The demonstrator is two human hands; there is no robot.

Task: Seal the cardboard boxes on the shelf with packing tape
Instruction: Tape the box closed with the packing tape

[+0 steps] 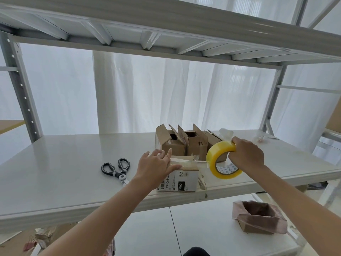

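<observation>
Just below the middle of the frame, the left hand lies palm-down on top of a closed cardboard box that stands at the front edge of the grey shelf. Its fingers are straight and slightly spread, pointing up the frame across the lid, and the thumb stretches rightward along the top front edge. The forearm rises from the lower left, with the wrist nearly straight.

To the right, the right hand grips a roll of packing tape, clear with a yellow tint. The fingers curl over the roll's upper rim, the back of the hand faces the camera, and the thumb is hidden. The roll is tilted, just right of the box. A strip of tape stretches from the roll to the right end of the box's top. The right forearm comes in from the lower right.

Behind the box stand three open cardboard boxes side by side, flaps up. Black-handled scissors lie on the shelf left of the left hand, apart from it. At lower right, beneath the shelf, sits a bag-lined box.
</observation>
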